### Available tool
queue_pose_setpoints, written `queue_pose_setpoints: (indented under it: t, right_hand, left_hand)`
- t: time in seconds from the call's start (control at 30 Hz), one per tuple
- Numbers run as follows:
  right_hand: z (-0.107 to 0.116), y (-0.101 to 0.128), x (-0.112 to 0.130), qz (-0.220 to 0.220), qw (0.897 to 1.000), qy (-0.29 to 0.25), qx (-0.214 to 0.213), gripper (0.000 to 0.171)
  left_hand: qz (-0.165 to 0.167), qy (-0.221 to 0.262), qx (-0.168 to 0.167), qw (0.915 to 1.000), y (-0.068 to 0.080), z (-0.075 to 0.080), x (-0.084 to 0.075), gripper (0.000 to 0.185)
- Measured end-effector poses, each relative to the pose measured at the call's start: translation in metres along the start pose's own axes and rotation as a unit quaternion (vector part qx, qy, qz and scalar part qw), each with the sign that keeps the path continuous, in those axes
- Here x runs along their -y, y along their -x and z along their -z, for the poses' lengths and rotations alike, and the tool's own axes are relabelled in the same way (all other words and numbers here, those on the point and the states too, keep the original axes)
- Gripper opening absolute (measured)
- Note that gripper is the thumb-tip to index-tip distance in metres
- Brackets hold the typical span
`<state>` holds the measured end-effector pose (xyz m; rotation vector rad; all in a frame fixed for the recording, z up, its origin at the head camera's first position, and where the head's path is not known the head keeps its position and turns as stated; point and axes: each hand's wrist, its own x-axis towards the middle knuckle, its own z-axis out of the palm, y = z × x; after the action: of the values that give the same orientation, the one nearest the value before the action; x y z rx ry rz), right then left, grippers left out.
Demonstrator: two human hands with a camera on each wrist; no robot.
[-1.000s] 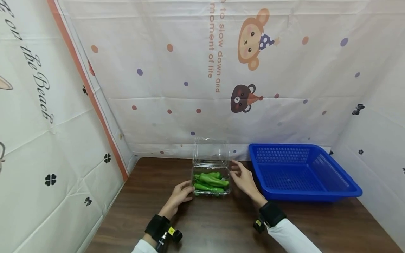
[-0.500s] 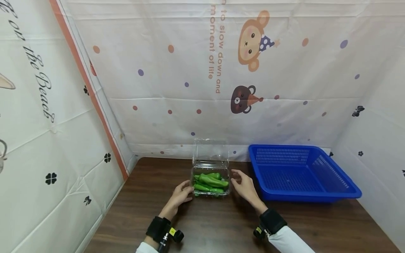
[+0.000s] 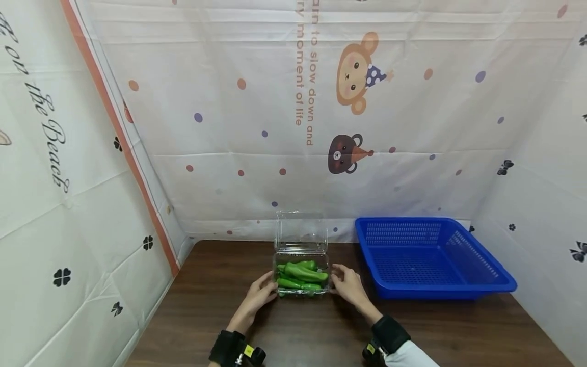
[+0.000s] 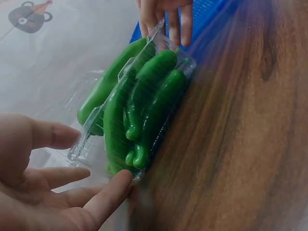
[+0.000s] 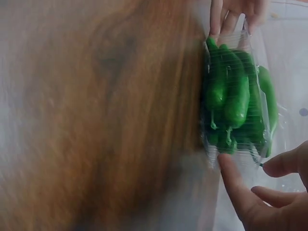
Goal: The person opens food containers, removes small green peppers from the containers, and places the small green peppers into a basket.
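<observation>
Here the brown wooden table (image 3: 321,331) carries everything, backed by a white printed curtain (image 3: 257,127). Largest item on it: a blue plastic basket (image 3: 426,255) at the right rear, near the container but apart from it. Next, a clear plastic clamshell container (image 3: 301,290) at table centre, lid (image 3: 301,232) standing upright at the back, open. Inside lie several green peppers (image 3: 302,272), packed lengthwise and touching each other. Left hand (image 3: 259,295): fingers extended, fingertips (image 4: 115,185) touching the container's left wall. Right hand (image 3: 347,285): fingers likewise spread and straight, fingertips (image 5: 226,166) against the right wall. Hands well apart, one on each side, container between them. Container rests on the table. Both wrist views motion-blurred.
</observation>
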<state>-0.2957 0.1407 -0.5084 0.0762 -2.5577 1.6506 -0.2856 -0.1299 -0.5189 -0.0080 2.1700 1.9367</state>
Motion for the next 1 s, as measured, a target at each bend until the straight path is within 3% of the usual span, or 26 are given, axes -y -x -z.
queue_pose_setpoints:
  t: [0.1, 0.2, 0.63, 1.0]
  right_hand:
    - [-0.003, 0.002, -0.001, -0.029, 0.997, -0.064, 0.019, 0.036]
    - [-0.003, 0.002, -0.002, -0.049, 0.994, -0.092, 0.022, 0.034]
    - [0.001, 0.003, -0.008, -0.094, 0.986, -0.126, 0.054, 0.036]
    - [-0.008, 0.000, -0.007, -0.092, 0.981, -0.150, 0.081, 0.041]
  left_hand:
    - [-0.006, -0.005, 0.005, 1.0000, 0.000, 0.000, 0.001, 0.060]
    - [-0.015, -0.002, 0.018, 0.9997, -0.002, -0.001, 0.001, 0.061]
    - [-0.033, 0.013, 0.057, 0.9978, 0.001, 0.003, 0.005, 0.064]
    - [-0.023, 0.004, 0.053, 0.9983, -0.002, 0.013, 0.008, 0.066]
